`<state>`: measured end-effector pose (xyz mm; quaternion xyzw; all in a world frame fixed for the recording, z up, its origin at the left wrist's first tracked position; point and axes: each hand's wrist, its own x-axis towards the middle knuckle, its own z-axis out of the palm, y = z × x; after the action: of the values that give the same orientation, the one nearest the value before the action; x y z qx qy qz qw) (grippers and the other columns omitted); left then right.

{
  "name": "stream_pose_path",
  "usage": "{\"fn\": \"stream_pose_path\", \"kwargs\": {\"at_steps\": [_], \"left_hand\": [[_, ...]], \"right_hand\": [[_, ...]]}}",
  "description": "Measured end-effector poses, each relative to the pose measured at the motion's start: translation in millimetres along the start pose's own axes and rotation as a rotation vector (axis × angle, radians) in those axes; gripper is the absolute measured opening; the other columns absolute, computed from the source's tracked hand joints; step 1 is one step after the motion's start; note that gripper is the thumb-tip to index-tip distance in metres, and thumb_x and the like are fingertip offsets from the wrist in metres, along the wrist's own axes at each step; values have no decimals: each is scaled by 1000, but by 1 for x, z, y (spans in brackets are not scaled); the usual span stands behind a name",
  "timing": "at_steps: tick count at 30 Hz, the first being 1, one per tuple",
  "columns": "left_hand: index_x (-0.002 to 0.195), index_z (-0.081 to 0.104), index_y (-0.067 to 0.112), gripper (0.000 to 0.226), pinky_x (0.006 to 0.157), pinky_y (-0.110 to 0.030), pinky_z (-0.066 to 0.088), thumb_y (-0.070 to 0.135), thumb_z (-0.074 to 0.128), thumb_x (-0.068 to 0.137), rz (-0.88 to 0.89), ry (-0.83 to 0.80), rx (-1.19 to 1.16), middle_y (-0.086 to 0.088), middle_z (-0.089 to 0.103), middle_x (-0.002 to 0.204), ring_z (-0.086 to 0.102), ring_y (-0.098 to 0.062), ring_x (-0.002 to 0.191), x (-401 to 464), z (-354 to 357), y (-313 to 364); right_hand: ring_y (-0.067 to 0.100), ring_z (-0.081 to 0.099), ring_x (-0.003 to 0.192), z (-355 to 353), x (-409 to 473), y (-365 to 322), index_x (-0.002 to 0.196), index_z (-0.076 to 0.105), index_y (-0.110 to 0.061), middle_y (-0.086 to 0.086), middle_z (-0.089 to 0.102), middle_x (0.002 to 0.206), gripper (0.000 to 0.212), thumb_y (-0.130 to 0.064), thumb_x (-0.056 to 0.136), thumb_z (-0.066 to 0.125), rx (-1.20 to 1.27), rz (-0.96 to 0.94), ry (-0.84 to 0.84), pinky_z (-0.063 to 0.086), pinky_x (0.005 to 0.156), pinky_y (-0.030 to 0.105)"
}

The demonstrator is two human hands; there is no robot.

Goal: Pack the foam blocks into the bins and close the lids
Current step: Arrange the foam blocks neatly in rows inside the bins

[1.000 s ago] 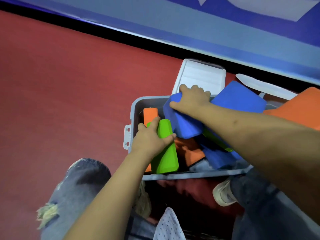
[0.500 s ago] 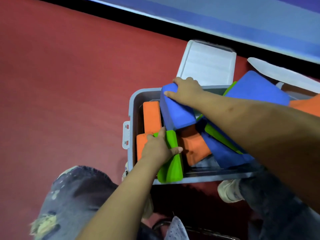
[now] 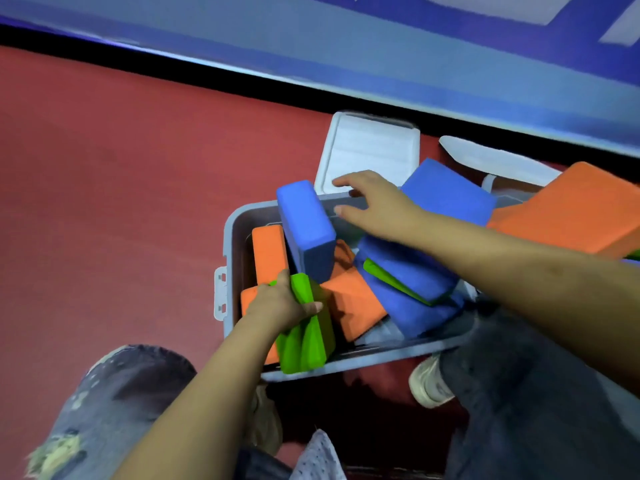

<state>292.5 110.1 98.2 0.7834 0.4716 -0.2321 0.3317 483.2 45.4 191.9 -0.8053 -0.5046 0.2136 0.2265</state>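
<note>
Left hand (image 3: 280, 304) is clamped around the green foam block (image 3: 306, 336), which is squeezed and creased at the near left corner of the grey bin (image 3: 230, 237). Right hand (image 3: 375, 206) is held open, fingers spread, above the bin's far rim, just right of the upright blue block (image 3: 304, 225); contact cannot be confirmed. Orange blocks (image 3: 270, 252) and more blue ones are piled inside the bin. The white lid (image 3: 372, 148) is seen on the red floor (image 3: 121, 174) just beyond the bin; a blue wall (image 3: 311, 39) runs behind.
</note>
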Motion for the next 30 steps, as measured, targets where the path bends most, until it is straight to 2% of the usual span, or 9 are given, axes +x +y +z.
{"fn": "stream_pose_path", "kwargs": {"at_steps": [5,9,13,17,20,23,25,27,30], "left_hand": [[150,13,26,95,102,-49,41,62,63,77,-46,104,110,-22,30,141,44,-41,125,-6,-1,-3],[145,27,23,76,103,-50,38,52,61,84,9,275,153,-18,29,147,40,-40,129,-21,-5,15],[141,41,12,61,99,-40,43,39,61,90,248,360,-277,-15,47,139,50,-32,122,-35,-2,50],[131,49,17,56,92,-39,45,51,60,87,174,237,-856,-5,53,131,53,-21,116,-43,3,88],[112,52,17,48,74,-34,49,55,61,84,81,110,-1095,-3,59,103,57,-20,96,-36,6,108],[133,39,10,89,75,-44,52,61,73,67,9,-17,-1230,-12,55,79,55,-25,81,-26,13,125],[139,34,14,104,94,-61,42,67,72,59,5,-77,-1217,-28,57,118,56,-35,115,-15,19,130],[132,45,17,78,83,-52,52,63,65,73,35,-115,-1193,-18,56,128,58,-34,114,-6,17,130],[92,46,23,18,53,-30,40,35,59,86,73,-134,-1264,-4,46,80,45,-21,62,8,8,129]], "right_hand": [[20,54,113,-38,-80,60,126,53,-14,5,47,129,41,-23,88,63,97,282,311,37,92,20],[26,49,118,-38,-122,93,133,44,-12,14,39,135,56,-30,85,67,185,469,418,36,97,26],[24,42,127,-21,-130,105,144,28,-17,8,40,142,76,-42,83,67,510,615,477,38,100,34],[25,45,125,-14,-131,114,138,36,-35,-2,45,139,56,-64,90,36,1305,893,492,42,91,47],[28,35,136,6,-147,142,145,29,-32,10,29,152,61,-61,91,38,1453,1035,381,37,102,49],[31,39,133,30,-150,157,145,30,-25,12,31,151,62,-54,92,46,1488,1169,300,38,99,47],[33,38,134,35,-144,162,146,27,-26,12,28,152,63,-52,93,47,1520,1185,299,40,95,49],[34,35,135,33,-135,169,146,27,-27,12,24,154,62,-51,93,48,1502,1187,316,40,98,50],[33,39,131,39,-123,174,144,30,-30,6,28,152,58,-48,93,51,1359,1201,302,42,101,49]]}}
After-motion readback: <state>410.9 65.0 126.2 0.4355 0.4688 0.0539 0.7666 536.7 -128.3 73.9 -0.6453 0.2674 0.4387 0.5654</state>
